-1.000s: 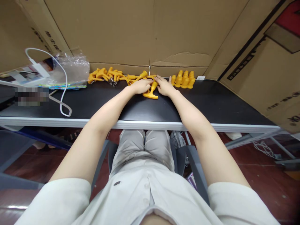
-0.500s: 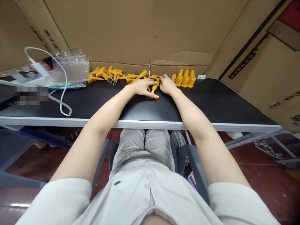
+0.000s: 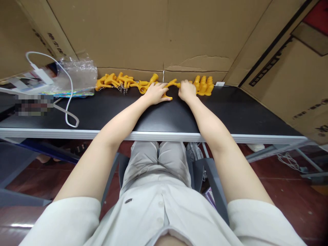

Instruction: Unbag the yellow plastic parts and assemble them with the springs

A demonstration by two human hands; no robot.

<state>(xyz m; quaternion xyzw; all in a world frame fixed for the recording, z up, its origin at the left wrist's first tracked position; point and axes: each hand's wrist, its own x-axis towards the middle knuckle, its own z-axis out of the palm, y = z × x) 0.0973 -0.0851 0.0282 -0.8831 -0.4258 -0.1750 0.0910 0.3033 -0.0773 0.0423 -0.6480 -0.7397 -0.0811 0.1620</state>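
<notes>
My left hand [image 3: 155, 93] rests over yellow plastic pieces near the back of the black table, fingers and thumb spread apart. Its thumb tip looks yellow. Just beyond its fingertips lies a slim yellow piece [image 3: 172, 82]. My right hand [image 3: 188, 90] is curled closed, palm down, beside a group of upright yellow bell-shaped pieces [image 3: 202, 86]; what its fingers hold is hidden. Left of my left hand are a yellow piece with a round opening [image 3: 141, 89] and several yellow handles with metal corkscrew spirals [image 3: 124, 82].
A cardboard wall [image 3: 164, 37] stands behind the black tabletop [image 3: 164, 118], with more cardboard at the right. On the left lie a clear plastic bag [image 3: 77, 73] and a white cable [image 3: 71, 92]. A metal edge [image 3: 164, 136] runs along the front.
My right hand has shifted right, towards the upright yellow pieces. My left hand has moved slightly back. The bell-shaped piece seen between my hands no longer shows there.
</notes>
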